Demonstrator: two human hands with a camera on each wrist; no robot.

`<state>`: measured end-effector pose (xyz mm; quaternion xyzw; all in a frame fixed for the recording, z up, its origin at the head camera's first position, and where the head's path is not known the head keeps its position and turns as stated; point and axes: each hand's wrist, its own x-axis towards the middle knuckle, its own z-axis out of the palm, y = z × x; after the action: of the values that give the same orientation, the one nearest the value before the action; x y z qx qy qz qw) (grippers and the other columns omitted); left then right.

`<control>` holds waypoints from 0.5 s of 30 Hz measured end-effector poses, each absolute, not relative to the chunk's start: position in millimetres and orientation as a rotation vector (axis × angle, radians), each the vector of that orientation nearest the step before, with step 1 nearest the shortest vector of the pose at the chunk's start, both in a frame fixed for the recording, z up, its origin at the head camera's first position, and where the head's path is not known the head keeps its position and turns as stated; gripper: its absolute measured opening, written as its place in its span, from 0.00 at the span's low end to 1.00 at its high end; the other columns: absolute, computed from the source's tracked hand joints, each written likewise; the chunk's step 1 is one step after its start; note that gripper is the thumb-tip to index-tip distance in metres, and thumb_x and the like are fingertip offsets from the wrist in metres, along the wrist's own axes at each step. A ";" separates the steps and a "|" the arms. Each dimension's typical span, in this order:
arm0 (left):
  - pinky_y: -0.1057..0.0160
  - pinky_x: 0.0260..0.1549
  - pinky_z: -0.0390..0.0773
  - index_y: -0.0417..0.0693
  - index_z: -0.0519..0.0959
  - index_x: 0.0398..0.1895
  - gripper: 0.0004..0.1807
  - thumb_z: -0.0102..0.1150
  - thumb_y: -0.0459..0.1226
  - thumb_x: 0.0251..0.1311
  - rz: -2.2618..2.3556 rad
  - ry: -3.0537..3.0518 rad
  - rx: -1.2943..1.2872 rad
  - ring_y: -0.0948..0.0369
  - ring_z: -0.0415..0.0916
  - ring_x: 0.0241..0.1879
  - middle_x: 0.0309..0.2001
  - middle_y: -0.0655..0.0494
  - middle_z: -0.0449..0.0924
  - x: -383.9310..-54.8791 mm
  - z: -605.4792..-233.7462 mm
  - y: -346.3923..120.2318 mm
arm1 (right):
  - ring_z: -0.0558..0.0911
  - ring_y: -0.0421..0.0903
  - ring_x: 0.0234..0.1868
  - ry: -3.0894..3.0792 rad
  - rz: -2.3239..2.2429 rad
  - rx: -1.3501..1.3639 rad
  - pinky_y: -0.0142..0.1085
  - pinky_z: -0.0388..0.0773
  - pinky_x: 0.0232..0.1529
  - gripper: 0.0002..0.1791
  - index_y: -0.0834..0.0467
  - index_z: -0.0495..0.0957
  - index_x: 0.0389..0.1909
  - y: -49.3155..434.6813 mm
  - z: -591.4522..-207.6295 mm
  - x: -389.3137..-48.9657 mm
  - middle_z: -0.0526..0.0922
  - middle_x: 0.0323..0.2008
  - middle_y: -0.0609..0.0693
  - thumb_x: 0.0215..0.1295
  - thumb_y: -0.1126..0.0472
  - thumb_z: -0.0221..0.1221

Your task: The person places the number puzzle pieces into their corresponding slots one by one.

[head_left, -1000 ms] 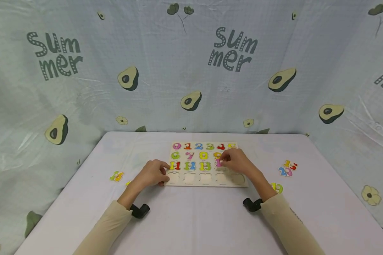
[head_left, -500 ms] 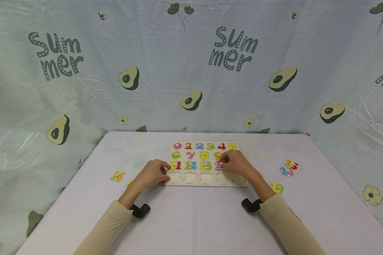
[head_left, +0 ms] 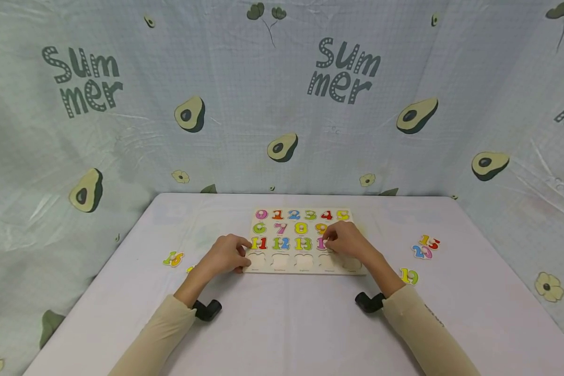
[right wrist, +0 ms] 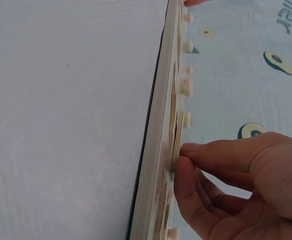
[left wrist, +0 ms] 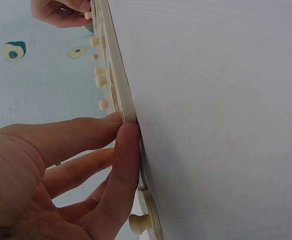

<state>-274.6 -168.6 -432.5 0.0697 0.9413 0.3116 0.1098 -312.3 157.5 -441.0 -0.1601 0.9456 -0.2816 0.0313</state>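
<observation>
Number board (head_left: 292, 260) sits centre on the surface (head_left: 282, 324); your left hand (head_left: 226, 255) pinches its left edge, your right hand (head_left: 347, 240) a pink piece (head_left: 320, 244) at the third row. Far rows look mostly filled; near-row slots (head_left: 303, 262) bare, loose pieces (head_left: 418, 252) left and right apparently unplaced.

You have room to pass between your forearms (head_left: 160, 334), over the tabletop (head_left: 286, 324), up to the front edge of the number board (head_left: 291, 270). Your left hand (head_left: 225, 254) blocks the board's left edge, and your right hand (head_left: 348, 241) bars the third row's right end; raised knobs (left wrist: 100, 80) obstruct a low sweep across. Loose number pieces (head_left: 422, 252) interrupt the tabletop outside both forearms, and the curtain (head_left: 235, 172) walls off the far side.
</observation>
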 end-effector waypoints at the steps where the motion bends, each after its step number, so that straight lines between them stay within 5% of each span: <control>1: 0.68 0.26 0.75 0.38 0.82 0.59 0.24 0.72 0.31 0.58 0.916 2.765 0.204 0.62 0.81 0.20 0.36 0.48 0.82 -274.5 -432.3 -168.6 | 0.75 0.44 0.31 2.914 -0.860 -0.494 0.32 0.71 0.32 0.06 0.63 0.87 0.39 157.7 -440.8 -312.5 0.80 0.27 0.50 0.64 0.67 0.65; 15: 0.67 0.27 0.74 0.39 0.83 0.59 0.24 0.71 0.31 0.57 0.923 2.769 0.211 0.63 0.81 0.20 0.36 0.48 0.82 -276.5 -434.6 -170.6 | 0.75 0.44 0.32 2.924 -0.831 -0.511 0.33 0.70 0.34 0.05 0.62 0.87 0.39 159.0 -443.8 -314.9 0.81 0.28 0.50 0.65 0.67 0.65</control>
<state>-276.5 -170.6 -434.6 0.0718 0.9407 0.3137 0.1075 -314.9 159.0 -443.8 -0.1657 0.9482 -0.2694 0.0295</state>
